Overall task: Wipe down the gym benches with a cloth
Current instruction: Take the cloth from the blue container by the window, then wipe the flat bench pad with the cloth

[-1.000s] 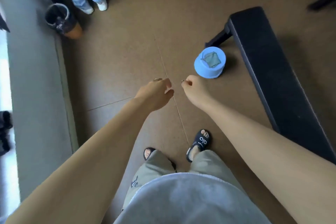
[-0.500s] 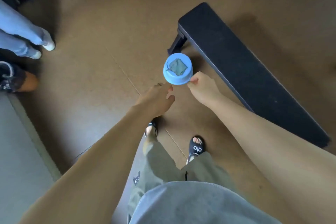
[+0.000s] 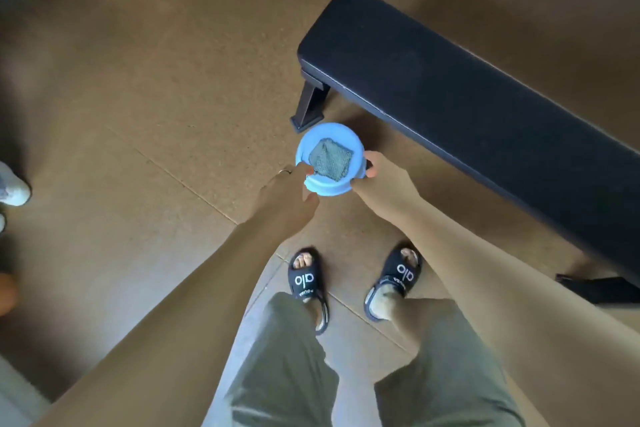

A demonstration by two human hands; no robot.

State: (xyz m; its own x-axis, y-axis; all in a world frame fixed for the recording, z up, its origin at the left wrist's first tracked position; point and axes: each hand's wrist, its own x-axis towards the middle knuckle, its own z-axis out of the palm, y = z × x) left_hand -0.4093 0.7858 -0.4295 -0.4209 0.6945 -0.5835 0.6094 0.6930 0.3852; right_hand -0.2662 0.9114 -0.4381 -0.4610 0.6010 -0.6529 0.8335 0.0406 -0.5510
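Brightness: moderate, warm and a little dim; the brown floor (image 3: 138, 80) is lit unevenly.
Light source: not seen directly; a pale brighter strip is at the bottom left corner.
Shadows: soft dark patches on the floor beyond the black bench (image 3: 450, 97), at the top left and top right corners, and beside the blue bucket (image 3: 330, 159).
Glare: a faint sheen on the bench top only.
Blur: the forearms, trousers and left edge are soft; the sandals (image 3: 304, 277) are fairly sharp.
Distortion: wide-angle; the arms look stretched toward the lower corners.
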